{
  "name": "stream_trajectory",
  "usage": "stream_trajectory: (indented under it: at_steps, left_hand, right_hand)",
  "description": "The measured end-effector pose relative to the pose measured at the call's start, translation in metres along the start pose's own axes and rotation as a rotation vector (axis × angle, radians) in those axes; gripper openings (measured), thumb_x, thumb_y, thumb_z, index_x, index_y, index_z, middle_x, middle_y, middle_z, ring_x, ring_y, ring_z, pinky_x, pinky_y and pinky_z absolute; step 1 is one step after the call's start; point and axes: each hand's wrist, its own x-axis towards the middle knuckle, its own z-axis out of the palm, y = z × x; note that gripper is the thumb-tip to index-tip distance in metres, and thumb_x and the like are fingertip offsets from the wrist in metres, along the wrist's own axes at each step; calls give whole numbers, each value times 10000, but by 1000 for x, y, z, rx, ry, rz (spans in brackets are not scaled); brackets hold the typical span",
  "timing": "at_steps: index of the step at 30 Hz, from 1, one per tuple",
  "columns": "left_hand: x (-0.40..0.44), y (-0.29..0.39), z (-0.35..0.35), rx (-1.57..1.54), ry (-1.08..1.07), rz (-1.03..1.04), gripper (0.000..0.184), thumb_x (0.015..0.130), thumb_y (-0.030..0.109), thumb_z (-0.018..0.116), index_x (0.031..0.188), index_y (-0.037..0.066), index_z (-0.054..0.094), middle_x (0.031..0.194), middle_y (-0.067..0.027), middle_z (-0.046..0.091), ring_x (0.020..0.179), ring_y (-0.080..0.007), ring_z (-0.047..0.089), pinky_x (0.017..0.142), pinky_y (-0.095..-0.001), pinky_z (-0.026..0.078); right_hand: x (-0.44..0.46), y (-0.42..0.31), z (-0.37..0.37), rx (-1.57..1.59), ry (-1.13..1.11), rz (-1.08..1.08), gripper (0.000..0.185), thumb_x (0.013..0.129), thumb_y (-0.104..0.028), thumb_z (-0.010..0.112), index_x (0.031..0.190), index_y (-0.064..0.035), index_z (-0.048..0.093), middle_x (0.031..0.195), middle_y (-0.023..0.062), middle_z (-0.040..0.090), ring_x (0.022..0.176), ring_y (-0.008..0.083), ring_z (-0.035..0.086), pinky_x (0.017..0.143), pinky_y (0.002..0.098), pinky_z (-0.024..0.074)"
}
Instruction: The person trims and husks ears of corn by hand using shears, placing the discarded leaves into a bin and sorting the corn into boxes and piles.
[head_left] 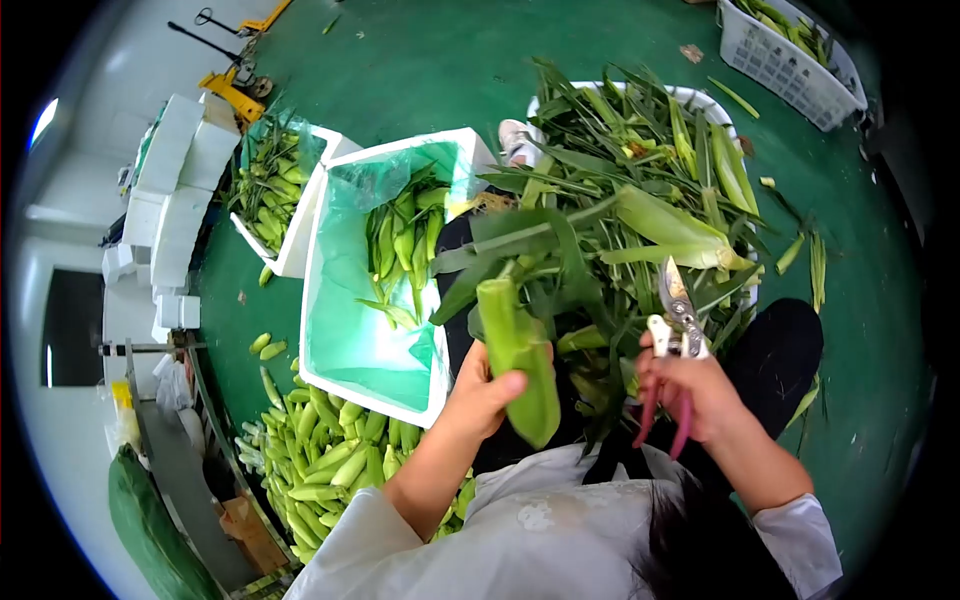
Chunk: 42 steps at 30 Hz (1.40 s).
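My left hand [485, 392] is wrapped round a green ear of corn in its husk [522, 375], held upright in front of my lap. Long leaves hang behind the ear. In my right hand [700, 392] is a pair of pruning shears [678, 300] with red handles. Their blades point up, away from the ear, and look closed. Just beyond both hands, a heap of corn husks and leaves [640, 215] fills a white basket [700, 98]. A pale cut husk piece [675, 235] lies on top.
To the left stands a white foam box [315, 335] with green lining and several ears of corn [405, 240]. A pile of ears [330, 465] lies on the floor below it. Another foam box [300, 225] and a white crate [790, 65] stand farther off, near a yellow pallet jack [232, 95].
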Motion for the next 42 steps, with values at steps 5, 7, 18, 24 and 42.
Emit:
stream_trajectory:
  at_steps: [5,7,18,24,42]
  left_hand:
    - [22,-6,46,608,-46,141,638,754,249,837,1244,11,505,1145,-89,613,1050,-176,586,921,-341,478]
    - [27,-19,36,469,-9,181,620,786,326,807,1233,26,500,1129,-80,604,1012,-176,588,892,-345,488]
    - [43,-4,25,647,-41,614,824,656,525,860,1219,28,522,1118,-146,552,982,-247,565,852,-385,481]
    - [53,-22,33,856,-216,754,755,593,393,917,1159,-4,614,1137,-87,641,1059,-215,603,964,-377,461]
    - [105,-25,92,73,-194,-34,451,1033,441,417,692,148,395,534,60,271,418,-83,217,407,-259,170]
  right_hand:
    - [-11,-11,56,-389,-20,-516,489,833,-54,734,1261,-37,500,849,3,597,684,44,536,509,207,433]
    - [-11,-11,52,-357,74,-528,487,833,-90,748,1261,-40,523,860,-20,573,688,30,521,499,190,401]
    - [3,-79,-27,-1486,654,-1115,256,809,-53,668,1031,-17,547,943,119,600,741,306,618,627,369,504]
    - [-75,-52,42,-323,-31,-329,264,873,-171,713,1035,-31,558,797,60,654,607,73,579,505,204,462]
    - [-104,-40,-48,298,-60,-693,369,801,-90,645,1094,-17,432,709,22,564,518,90,552,444,236,466]
